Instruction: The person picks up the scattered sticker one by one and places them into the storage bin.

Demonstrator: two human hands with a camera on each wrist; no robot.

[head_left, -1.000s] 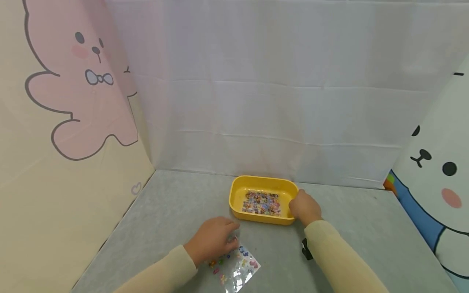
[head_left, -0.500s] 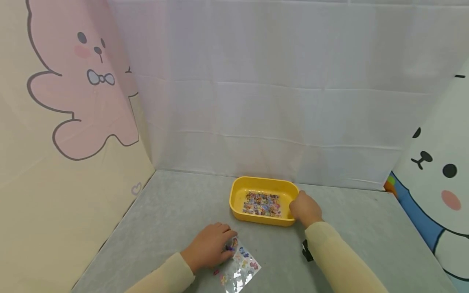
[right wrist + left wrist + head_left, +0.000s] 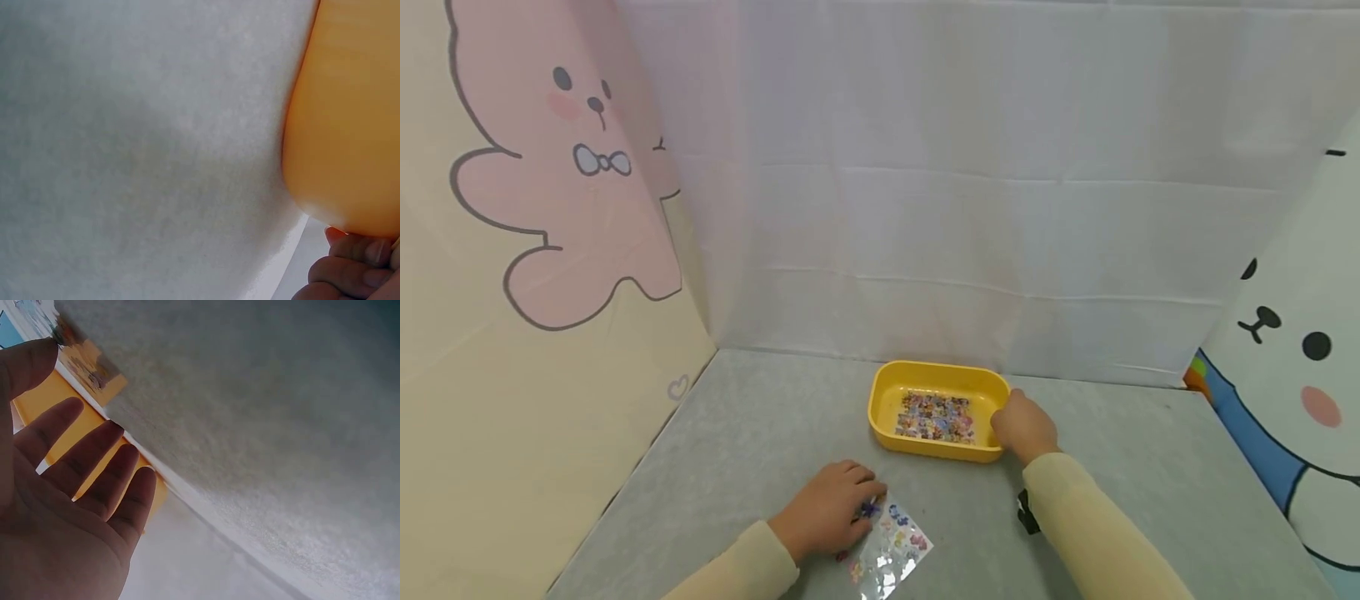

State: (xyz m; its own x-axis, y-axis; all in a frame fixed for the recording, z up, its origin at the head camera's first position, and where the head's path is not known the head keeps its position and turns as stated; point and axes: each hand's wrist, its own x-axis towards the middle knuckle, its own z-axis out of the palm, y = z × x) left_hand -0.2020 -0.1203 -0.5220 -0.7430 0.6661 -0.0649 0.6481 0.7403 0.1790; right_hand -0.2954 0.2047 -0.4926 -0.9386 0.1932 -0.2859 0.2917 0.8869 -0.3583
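Note:
In the head view my left hand (image 3: 829,510) is at the upper left part of a clear, shiny sheet (image 3: 891,546) printed with small coloured figures, like stickers. The hand covers that part. From the left wrist, the thumb and fingers of the left hand (image 3: 75,481) look spread and loosely bent, the thumb nearest the sheet's coloured edge (image 3: 94,369). My right hand (image 3: 1025,425) grips the right end of a yellow tray (image 3: 936,450). Its curled fingers (image 3: 356,262) show under the tray's end (image 3: 350,125) in the right wrist view.
Inside the tray lies a flat, multicoloured patterned piece (image 3: 935,417). A small black object (image 3: 1027,512) shows beside the right sleeve. The grey tabletop (image 3: 775,417) meets a white cloth wall (image 3: 925,250) behind the tray, with printed cloth walls at both sides.
My left hand has drawn back slightly left and toward me, its fingers lowering over the sheet. The right hand and tray have stayed in place.

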